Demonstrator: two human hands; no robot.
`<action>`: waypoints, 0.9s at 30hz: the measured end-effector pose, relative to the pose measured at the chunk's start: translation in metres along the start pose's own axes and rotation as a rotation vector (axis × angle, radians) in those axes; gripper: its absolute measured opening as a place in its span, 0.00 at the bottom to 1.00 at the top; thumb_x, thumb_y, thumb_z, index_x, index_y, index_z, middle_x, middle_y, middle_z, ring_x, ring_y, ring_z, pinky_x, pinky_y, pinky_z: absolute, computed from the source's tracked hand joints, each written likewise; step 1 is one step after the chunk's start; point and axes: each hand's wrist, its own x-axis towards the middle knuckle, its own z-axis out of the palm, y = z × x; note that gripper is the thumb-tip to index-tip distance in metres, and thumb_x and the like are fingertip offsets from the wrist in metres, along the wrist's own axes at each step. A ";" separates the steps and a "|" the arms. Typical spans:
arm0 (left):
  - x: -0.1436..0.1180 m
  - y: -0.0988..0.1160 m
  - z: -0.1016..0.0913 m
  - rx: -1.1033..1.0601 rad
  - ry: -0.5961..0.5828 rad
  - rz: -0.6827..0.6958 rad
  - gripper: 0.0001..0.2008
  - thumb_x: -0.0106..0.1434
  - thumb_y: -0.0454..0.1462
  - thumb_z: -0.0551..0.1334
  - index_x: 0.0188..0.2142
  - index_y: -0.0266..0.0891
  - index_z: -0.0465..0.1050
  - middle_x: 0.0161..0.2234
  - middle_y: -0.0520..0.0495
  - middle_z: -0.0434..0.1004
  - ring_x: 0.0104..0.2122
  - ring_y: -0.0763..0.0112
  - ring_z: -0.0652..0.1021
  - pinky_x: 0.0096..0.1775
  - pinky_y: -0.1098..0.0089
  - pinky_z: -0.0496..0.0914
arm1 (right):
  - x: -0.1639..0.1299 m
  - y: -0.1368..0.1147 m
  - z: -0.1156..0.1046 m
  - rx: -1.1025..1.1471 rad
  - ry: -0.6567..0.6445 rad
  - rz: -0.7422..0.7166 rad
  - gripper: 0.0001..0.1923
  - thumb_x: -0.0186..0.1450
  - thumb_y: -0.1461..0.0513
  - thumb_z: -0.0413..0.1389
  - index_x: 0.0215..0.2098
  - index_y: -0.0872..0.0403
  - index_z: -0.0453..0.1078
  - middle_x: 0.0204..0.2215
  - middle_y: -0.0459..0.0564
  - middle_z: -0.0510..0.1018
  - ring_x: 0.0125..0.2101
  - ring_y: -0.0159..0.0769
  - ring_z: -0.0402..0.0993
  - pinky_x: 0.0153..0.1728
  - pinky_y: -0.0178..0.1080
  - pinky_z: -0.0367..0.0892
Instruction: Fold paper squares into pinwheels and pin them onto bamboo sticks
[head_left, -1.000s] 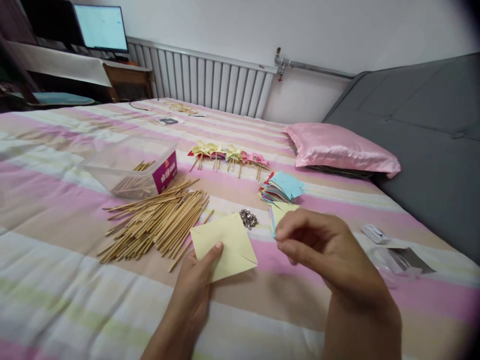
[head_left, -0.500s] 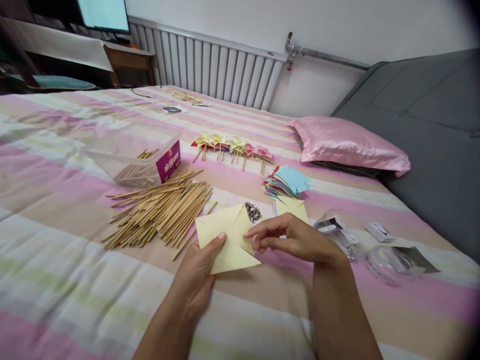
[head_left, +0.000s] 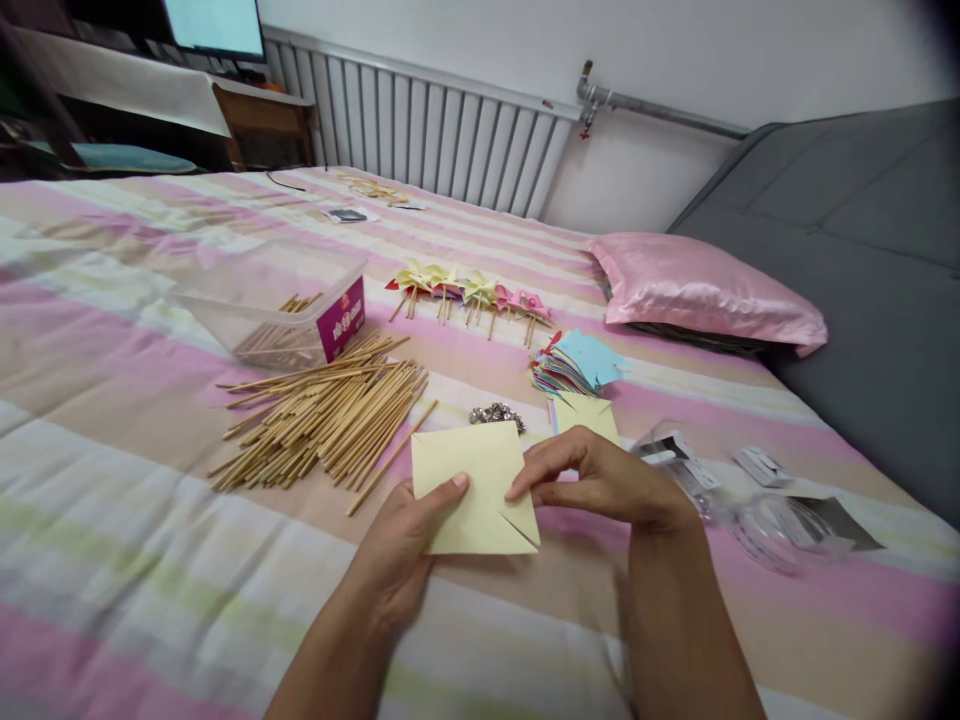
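Note:
A pale yellow paper square (head_left: 471, 470) with slits cut in from its corners is held above the bed. My left hand (head_left: 409, 535) grips its lower left, thumb on top and the fingers hidden beneath. My right hand (head_left: 600, 478) has its fingers on the right edge, index fingertip on the face and thumb at the side. Just behind the paper lies a small heap of metal pins (head_left: 499, 414). More yellow paper (head_left: 589, 415) lies beyond my right hand, close to a stack of coloured paper (head_left: 574, 365).
Many thin wooden sticks (head_left: 322, 420) lie at left beside a clear plastic box (head_left: 262, 290). Finished paper pinwheels (head_left: 469, 290) lie in a row farther back. Clear plastic packaging (head_left: 787, 530) lies at right. A pink pillow (head_left: 712, 285) rests against the grey headboard (head_left: 847, 210).
The yellow paper has shifted slightly right and turned, lying squarer to me. My right fingers have come onto its right edge, and more of the pin heap shows behind it.

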 end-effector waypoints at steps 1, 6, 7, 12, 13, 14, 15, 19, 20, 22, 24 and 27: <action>-0.001 0.000 0.000 0.010 -0.008 -0.008 0.24 0.52 0.38 0.69 0.48 0.30 0.74 0.40 0.34 0.80 0.38 0.55 0.80 0.38 0.65 0.75 | 0.000 0.000 0.000 -0.013 -0.004 -0.004 0.08 0.60 0.64 0.59 0.38 0.55 0.78 0.31 0.50 0.81 0.29 0.30 0.73 0.31 0.31 0.68; -0.002 -0.001 0.002 0.026 -0.033 -0.054 0.23 0.50 0.38 0.70 0.46 0.31 0.76 0.38 0.34 0.81 0.34 0.57 0.81 0.36 0.66 0.74 | 0.001 0.003 -0.001 -0.024 -0.013 0.030 0.08 0.59 0.61 0.61 0.35 0.56 0.79 0.27 0.49 0.80 0.26 0.29 0.72 0.28 0.31 0.67; -0.002 -0.001 0.002 0.024 -0.039 -0.060 0.23 0.50 0.38 0.70 0.45 0.31 0.76 0.38 0.34 0.81 0.33 0.57 0.81 0.36 0.66 0.74 | 0.001 0.003 0.000 -0.010 -0.011 0.041 0.09 0.58 0.60 0.61 0.35 0.56 0.79 0.26 0.49 0.80 0.26 0.30 0.73 0.28 0.31 0.67; -0.002 -0.001 0.001 0.018 -0.037 -0.067 0.22 0.50 0.40 0.70 0.44 0.30 0.77 0.36 0.34 0.81 0.29 0.61 0.81 0.30 0.70 0.72 | 0.005 0.003 0.005 0.083 0.021 0.107 0.10 0.56 0.57 0.63 0.30 0.57 0.78 0.26 0.50 0.81 0.27 0.32 0.74 0.29 0.32 0.68; -0.002 -0.001 0.001 0.016 -0.035 -0.067 0.22 0.51 0.40 0.69 0.44 0.30 0.77 0.35 0.35 0.82 0.28 0.62 0.80 0.30 0.71 0.72 | 0.006 0.002 0.005 0.091 0.029 0.123 0.10 0.56 0.57 0.63 0.29 0.57 0.78 0.25 0.50 0.80 0.27 0.32 0.74 0.29 0.32 0.68; -0.002 -0.001 0.001 0.017 -0.034 -0.070 0.21 0.52 0.41 0.69 0.43 0.30 0.77 0.34 0.35 0.82 0.27 0.63 0.80 0.29 0.71 0.72 | 0.006 0.002 0.006 0.095 0.035 0.138 0.10 0.56 0.57 0.63 0.28 0.58 0.78 0.25 0.50 0.80 0.26 0.31 0.73 0.29 0.32 0.67; -0.001 -0.001 0.000 0.020 -0.032 -0.075 0.20 0.53 0.41 0.68 0.42 0.29 0.77 0.33 0.35 0.82 0.27 0.63 0.80 0.30 0.71 0.72 | 0.006 0.002 0.006 0.097 0.042 0.152 0.10 0.55 0.57 0.63 0.28 0.58 0.77 0.24 0.49 0.79 0.25 0.30 0.72 0.29 0.32 0.67; -0.001 -0.002 -0.001 0.038 -0.012 -0.069 0.18 0.53 0.41 0.68 0.39 0.28 0.78 0.30 0.36 0.82 0.26 0.65 0.79 0.29 0.72 0.71 | 0.006 0.001 0.007 0.106 0.077 0.188 0.14 0.53 0.54 0.65 0.25 0.58 0.75 0.21 0.46 0.76 0.23 0.28 0.68 0.26 0.31 0.63; -0.001 -0.002 -0.001 0.041 -0.007 -0.061 0.18 0.53 0.41 0.68 0.38 0.28 0.78 0.30 0.36 0.82 0.26 0.65 0.79 0.28 0.73 0.70 | 0.006 0.001 0.007 0.109 0.083 0.192 0.14 0.52 0.54 0.65 0.24 0.58 0.74 0.21 0.45 0.75 0.23 0.28 0.67 0.25 0.31 0.62; 0.000 -0.003 -0.001 0.042 -0.008 -0.049 0.18 0.52 0.41 0.68 0.38 0.29 0.79 0.30 0.36 0.82 0.25 0.65 0.79 0.28 0.73 0.70 | 0.007 0.001 0.007 0.111 0.086 0.193 0.16 0.51 0.53 0.65 0.24 0.58 0.72 0.20 0.45 0.74 0.22 0.27 0.66 0.24 0.31 0.61; 0.000 -0.003 -0.001 0.046 -0.011 -0.049 0.18 0.52 0.41 0.68 0.38 0.29 0.79 0.30 0.36 0.82 0.26 0.65 0.79 0.28 0.72 0.70 | 0.007 0.001 0.008 0.098 0.083 0.191 0.16 0.52 0.53 0.65 0.23 0.58 0.71 0.19 0.44 0.72 0.21 0.27 0.64 0.23 0.30 0.59; 0.000 -0.003 0.000 0.048 -0.021 -0.048 0.18 0.52 0.41 0.68 0.38 0.29 0.79 0.31 0.36 0.82 0.26 0.65 0.79 0.29 0.72 0.70 | 0.008 0.000 0.009 0.064 0.088 0.192 0.16 0.53 0.53 0.65 0.23 0.58 0.70 0.18 0.43 0.70 0.20 0.26 0.62 0.22 0.30 0.57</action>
